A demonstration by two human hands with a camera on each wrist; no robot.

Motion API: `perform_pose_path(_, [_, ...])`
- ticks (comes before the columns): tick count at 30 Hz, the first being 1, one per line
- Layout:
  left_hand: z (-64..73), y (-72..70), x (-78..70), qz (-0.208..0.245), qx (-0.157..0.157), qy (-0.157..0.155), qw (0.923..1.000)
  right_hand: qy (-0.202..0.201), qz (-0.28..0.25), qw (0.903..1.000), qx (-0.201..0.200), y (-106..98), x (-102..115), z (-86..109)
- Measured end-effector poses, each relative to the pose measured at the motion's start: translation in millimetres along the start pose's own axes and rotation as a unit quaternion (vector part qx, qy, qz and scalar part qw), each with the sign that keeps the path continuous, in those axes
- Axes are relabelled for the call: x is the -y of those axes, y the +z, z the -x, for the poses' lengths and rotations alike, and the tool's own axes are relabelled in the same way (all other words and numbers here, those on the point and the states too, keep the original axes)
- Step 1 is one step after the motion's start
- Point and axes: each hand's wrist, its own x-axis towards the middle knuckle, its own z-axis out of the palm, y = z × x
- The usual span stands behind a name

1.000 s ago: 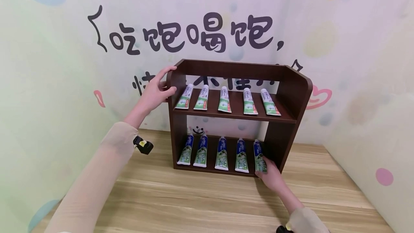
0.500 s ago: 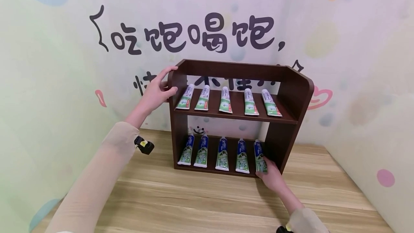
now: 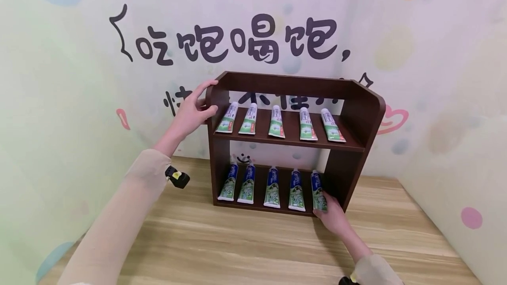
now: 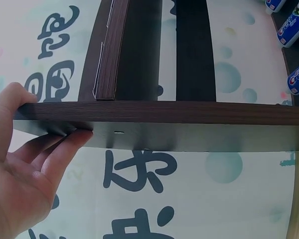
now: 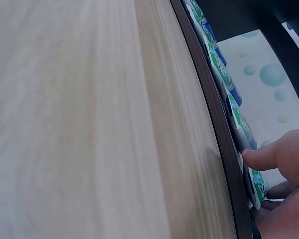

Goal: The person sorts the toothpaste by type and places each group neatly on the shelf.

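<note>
A dark brown two-tier shelf (image 3: 287, 83) stands on the wooden table. My left hand (image 3: 189, 115) grips its left side panel near the top; in the left wrist view the thumb lies on one side of the panel (image 4: 189, 112) and the fingers on the other. My right hand (image 3: 332, 217) holds the lower end of the rightmost toothpaste tube (image 3: 316, 183) on the bottom tier, thumb and fingers at opposite edges. That tube is blue and green, like the others in its row, such as the middle toothpaste tube (image 3: 272, 188).
Several white-and-green toothpaste tubes (image 3: 276, 122) lie in a row on the upper tier, apart from each other. A patterned wall (image 3: 435, 78) with black lettering rises behind the shelf. The wood-grain table (image 3: 237, 245) extends in front.
</note>
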Motion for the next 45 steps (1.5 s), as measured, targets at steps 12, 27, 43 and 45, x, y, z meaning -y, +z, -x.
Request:
perform_pose_path(12, [0.9,-1.8,2.3,-0.008,-0.003,0.005,1.0000,-0.003,0.004,1.0000,-0.001,1,0,0.3])
perform_pose_path(27, [0.1,-3.3,2.1,-0.010,-0.002,0.015,0.9998,0.009,0.002,1.0000,0.000,2,3,-1.5])
perform_pose_path(43, [61.8,-8.0,19.1,-0.075,-0.048,0.094,0.9915,-0.158,0.001,0.9862,-0.049,-43,36,30.0])
perform_pose_path(45, [73.5,-9.8,23.8,-0.111,-0.045,0.118,0.9858,-0.176,0.007,0.9831,-0.050,-53,39,34.8])
